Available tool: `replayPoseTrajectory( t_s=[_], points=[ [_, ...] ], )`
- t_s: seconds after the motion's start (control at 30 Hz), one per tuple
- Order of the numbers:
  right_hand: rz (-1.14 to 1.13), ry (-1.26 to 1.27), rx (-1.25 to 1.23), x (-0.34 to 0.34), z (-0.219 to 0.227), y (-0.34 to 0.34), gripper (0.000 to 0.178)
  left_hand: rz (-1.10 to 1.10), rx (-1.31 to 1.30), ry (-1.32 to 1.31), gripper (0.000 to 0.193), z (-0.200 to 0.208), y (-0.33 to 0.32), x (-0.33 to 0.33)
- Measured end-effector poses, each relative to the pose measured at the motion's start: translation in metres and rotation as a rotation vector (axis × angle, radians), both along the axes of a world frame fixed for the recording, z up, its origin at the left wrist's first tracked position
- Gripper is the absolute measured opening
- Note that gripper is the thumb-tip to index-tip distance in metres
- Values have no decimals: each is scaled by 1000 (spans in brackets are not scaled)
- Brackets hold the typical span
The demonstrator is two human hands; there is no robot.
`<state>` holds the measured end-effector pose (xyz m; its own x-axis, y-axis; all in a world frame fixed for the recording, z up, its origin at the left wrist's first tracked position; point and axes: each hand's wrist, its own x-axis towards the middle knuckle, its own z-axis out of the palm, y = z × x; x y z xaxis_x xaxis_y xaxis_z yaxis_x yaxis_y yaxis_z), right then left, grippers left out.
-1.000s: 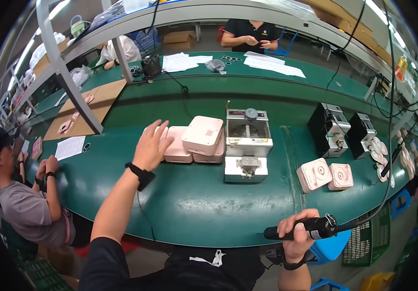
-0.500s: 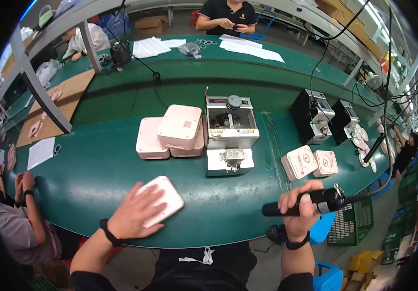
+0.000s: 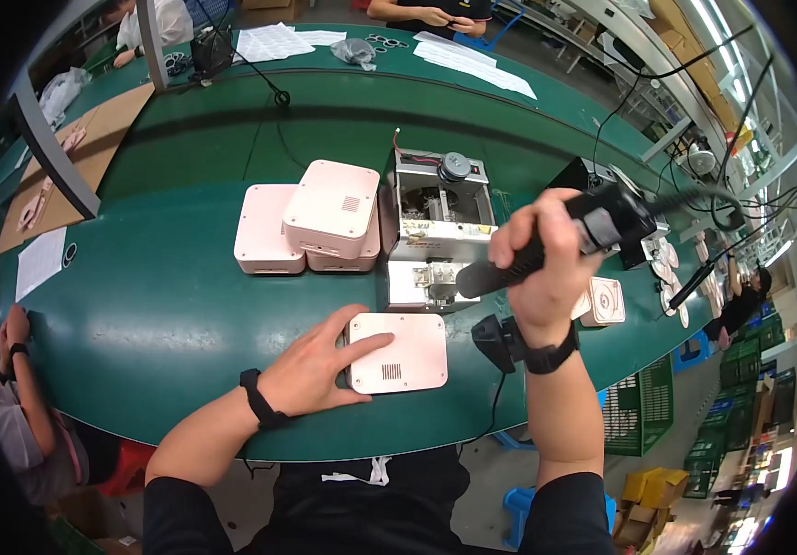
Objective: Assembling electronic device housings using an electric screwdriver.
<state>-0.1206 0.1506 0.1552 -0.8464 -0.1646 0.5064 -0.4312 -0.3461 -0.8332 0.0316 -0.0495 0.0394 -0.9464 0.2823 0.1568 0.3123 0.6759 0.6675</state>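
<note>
My left hand (image 3: 311, 370) grips a pale pink plastic case (image 3: 408, 347) by its left side, the index finger lying across the top. The case rests flat on the bench, its slotted vent and corner screw holes facing up. In my right hand (image 3: 546, 268) is a black corded electric screwdriver (image 3: 616, 222), fingers wrapped round its body. Its front end points left, over the front of a metal screw feeder (image 3: 440, 236); the bit's tip I cannot make out. Left of the feeder, more pink cases (image 3: 332, 208) are stacked, one on top of two.
The green bench (image 3: 167, 342) curves along its near edge. Behind my right hand are black-sided machines (image 3: 579, 174), partly hidden, and another pink part (image 3: 606, 301). A co-worker's hands (image 3: 15, 338) rest at the left; another person (image 3: 435, 14) works across the bench. Cables hang at the right.
My left hand has brought the case rightward and squared it in front of the feeder. My right hand has raised the screwdriver and moved it forward to the feeder. The view has shifted.
</note>
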Motion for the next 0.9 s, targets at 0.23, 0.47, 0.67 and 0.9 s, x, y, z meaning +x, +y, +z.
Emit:
replayPoseTrajectory(
  t_s=[0.23, 0.47, 0.67, 0.9],
  points=[
    [84, -89, 66, 10, -4, 7, 18, -16, 46, 68, 77, -6, -9, -3],
    [106, -103, 89, 13, -18, 14, 21, -18, 61, 70, 80, -8, -11, -5],
    [107, -91, 42, 18, -15, 18, 23, -20, 9, 79, 79, -2, -10, -3],
    [280, 38, -151, 46, 21, 23, 34, 147, 179, 226, 53, 28, 17, -9]
  ],
)
